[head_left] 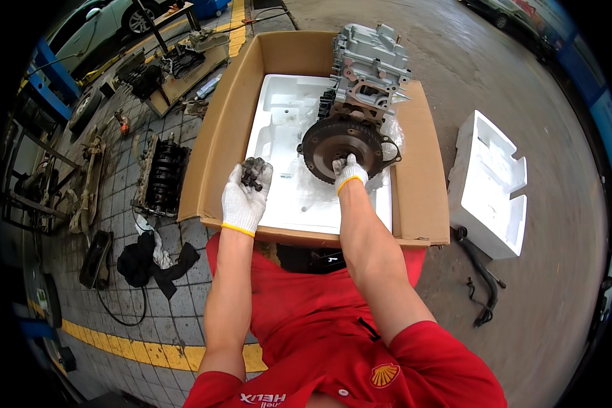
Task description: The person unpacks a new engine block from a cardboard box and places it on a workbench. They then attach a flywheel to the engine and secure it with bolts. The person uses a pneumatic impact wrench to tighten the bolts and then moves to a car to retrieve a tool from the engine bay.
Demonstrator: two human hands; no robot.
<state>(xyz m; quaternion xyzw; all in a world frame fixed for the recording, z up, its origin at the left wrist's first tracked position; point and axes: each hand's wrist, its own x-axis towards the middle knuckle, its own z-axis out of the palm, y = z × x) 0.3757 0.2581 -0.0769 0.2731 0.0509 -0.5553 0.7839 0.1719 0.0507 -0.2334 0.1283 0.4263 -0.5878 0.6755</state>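
Flywheel on an engine block standing in white foam packing inside an open cardboard box, gloved right hand pressed to its lower rim.
Right fingers curl vs. the disc; grip hidden by the glove, can't tell if it's clamped. Left hand closed round small dark parts, prob. bolts, too blurred to count. Box's near edge cut off by red-shirted torso.

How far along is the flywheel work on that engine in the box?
Done: the engine sits in the cardboard box, flywheel mounted on its end. In hand: the left hand holds dark bolts; the right hand presses the flywheel. Whether any bolts are fitted cannot be seen.
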